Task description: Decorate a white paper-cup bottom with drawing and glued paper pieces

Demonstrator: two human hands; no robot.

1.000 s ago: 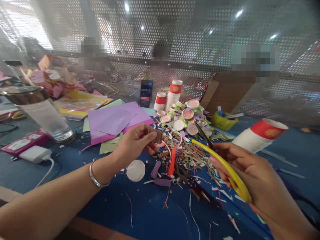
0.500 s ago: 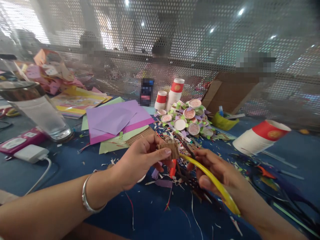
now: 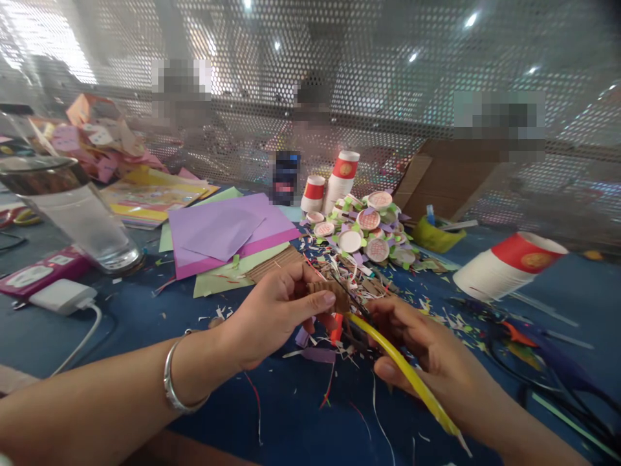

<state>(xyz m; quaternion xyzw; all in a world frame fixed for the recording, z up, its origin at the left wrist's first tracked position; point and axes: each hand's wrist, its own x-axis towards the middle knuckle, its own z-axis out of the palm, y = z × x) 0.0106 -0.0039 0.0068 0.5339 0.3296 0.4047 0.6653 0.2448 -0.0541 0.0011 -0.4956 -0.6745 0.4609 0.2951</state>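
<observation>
My left hand [image 3: 276,314] pinches a small piece of brown corrugated cardboard [image 3: 330,292] above a heap of paper scraps [image 3: 359,304] on the blue table [image 3: 145,317]. My right hand [image 3: 427,353] is closed round yellow-handled scissors [image 3: 402,372], whose dark blades meet the cardboard piece. A silver bangle [image 3: 177,382] sits on my left wrist.
A glass tumbler [image 3: 82,223], a white charger [image 3: 61,296] and a pink box [image 3: 33,273] stand at the left. Purple and green paper sheets [image 3: 218,233] lie behind my hands. Red-and-white paper cups [image 3: 337,181], decorated cup discs [image 3: 369,226] and a tipped cup [image 3: 509,264] lie at the right.
My hands have come together: the right hand moved the scissors left to the cardboard piece, and the left hand dropped slightly toward me with it.
</observation>
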